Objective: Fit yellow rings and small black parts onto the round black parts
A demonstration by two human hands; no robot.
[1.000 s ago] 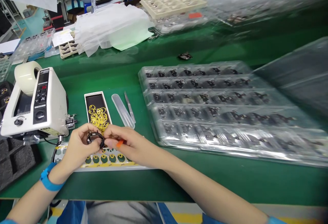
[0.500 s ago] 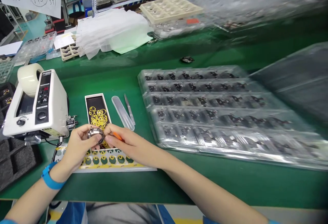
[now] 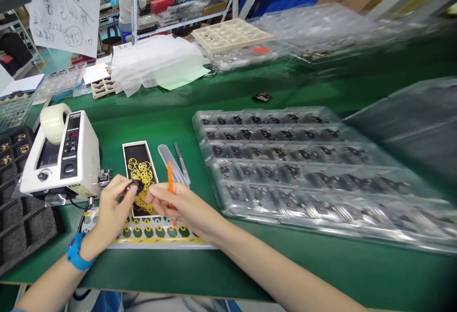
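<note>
Between thumb and fingers, my left hand [image 3: 116, 207] pinches a small round dark part [image 3: 136, 186], tilted nearly edge-on. Just to its right, my right hand [image 3: 174, 202] is closed around a slim orange stick-like tool [image 3: 170, 178] that points up from the fingers. The right fingertips are close to the part; I cannot tell whether they touch it. Under the hands lies a white-rimmed box [image 3: 145, 146] with tangled yellow rings [image 3: 143, 171]. A sticker sheet [image 3: 153, 232] with green and yellow shapes lies beneath the box's near end.
On the left stands a white tape dispenser [image 3: 87, 159] beside a black foam tray [image 3: 32, 226]. Tweezers [image 3: 182, 159] and a clear plastic sleeve [image 3: 166, 152] lie behind my right hand. A large clear tray [image 3: 228, 209] of dark parts spreads right. One loose part [image 3: 263, 97] lies behind it.
The part in my left hand has turned from face-up to nearly edge-on. My right hand has drawn slightly away, and the orange tool now points upright. The camera view has shifted.
</note>
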